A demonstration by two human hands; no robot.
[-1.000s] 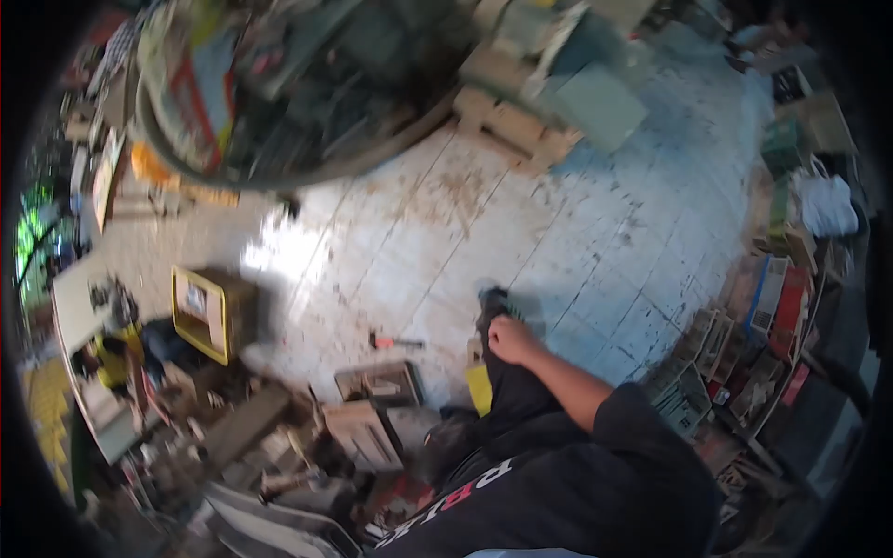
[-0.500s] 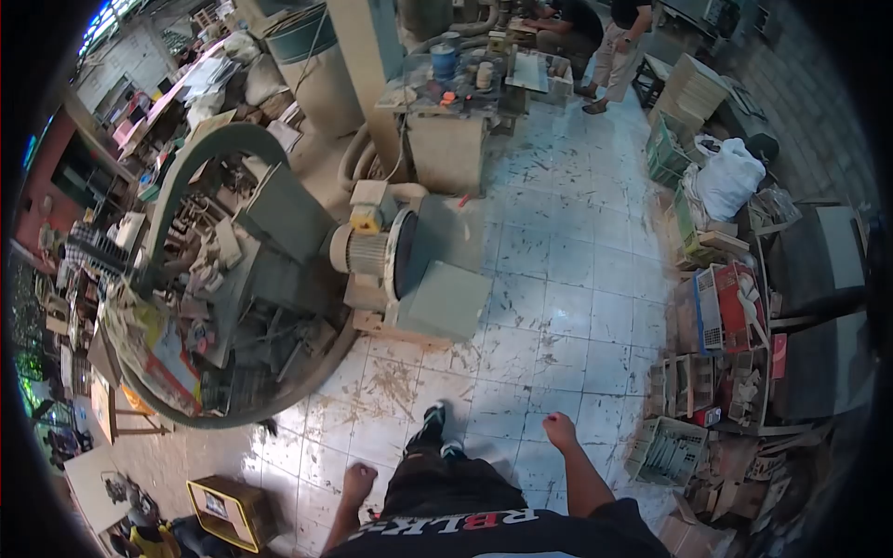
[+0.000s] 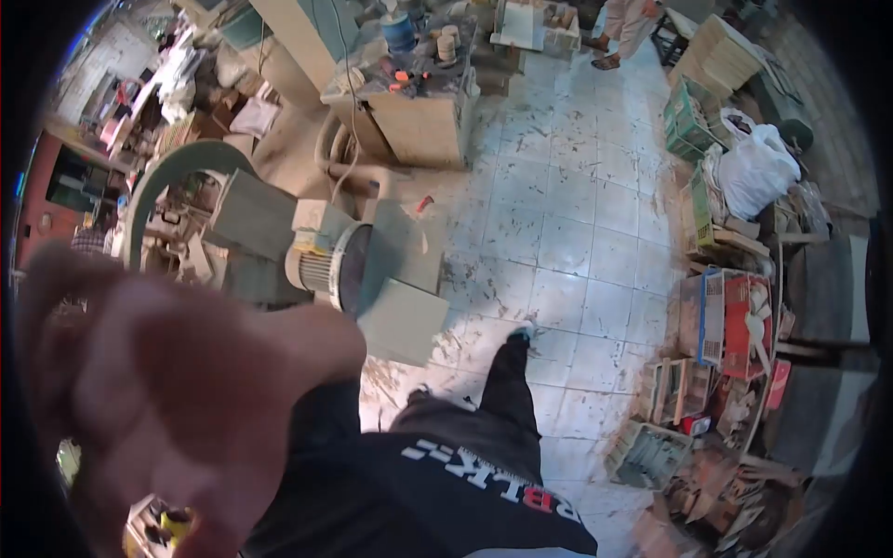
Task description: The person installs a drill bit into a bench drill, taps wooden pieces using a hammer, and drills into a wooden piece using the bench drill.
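Note:
My left hand [image 3: 191, 372] is raised very close to the camera, large and blurred on the left side of the view. Its fingers are smeared, so I cannot make out their pose or whether they hold anything. Behind it is a dusty electric motor [image 3: 318, 270] with a round housing, and a flat grey-green board [image 3: 402, 321] lies beside that. The hand hides much of the lower left. My right hand is out of view. Below are my black shirt [image 3: 419, 502] with white and red letters and one leg [image 3: 510, 372] stepping forward.
White floor tiles [image 3: 558, 256] with scattered wood scraps run ahead. A dusty workbench [image 3: 409, 126] stands beyond the motor. Along the right are a green crate [image 3: 690, 116], a white bag [image 3: 758, 172], a red crate [image 3: 744, 316] and a grey-green basket [image 3: 646, 456]. A person's legs [image 3: 628, 33] show at the top.
My left hand has come up from beside my body to near the camera. My right hand has left the view. I have stepped forward, so the bench and motor appear nearer.

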